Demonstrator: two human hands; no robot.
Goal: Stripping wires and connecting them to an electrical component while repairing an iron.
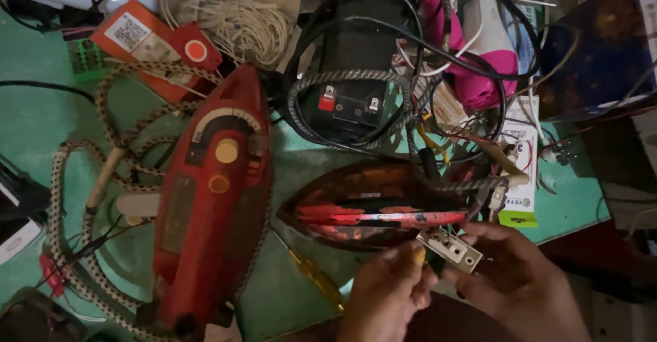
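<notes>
Head view, looking down on a green bench (pixel 41 109).

- Left hand (pixel 387 294): bottom centre, fingers curled together, fingertips at the near edge of a small white terminal block (pixel 450 249). Something yellow shows at a fingertip; what it is cannot be told.
- Right hand (pixel 517 280): bottom right, fingers closed on the same terminal block from its right side. The block sits between the two hands, tilted, just in front of the soleplate.
- Soleplate (pixel 369 212): dark, worn, red-streaked iron base, lying on the bench with its tip to the left and its heel beside the block. Loose wires (pixel 479 171) run from the heel end.
- Red iron cover (pixel 212 205): left of the soleplate, lying lengthwise, with a yellow dial and an orange knob on top.
- Braided cord (pixel 75 246): speckled, looped around the cover on its left side.
- Screwdriver (pixel 311 273): yellow handle, on the bench between cover and left hand, partly under the soleplate.
- Black battery (pixel 352 75): top centre, with a red terminal, ringed by black cables.
- Pink appliance (pixel 479 75): top right of the battery, under cables.
- White string bundle (pixel 239 24): top, left of the battery.
- Orange box (pixel 147 44): upper left.
- Dark rusty box (pixel 595 48): upper right corner.
</notes>
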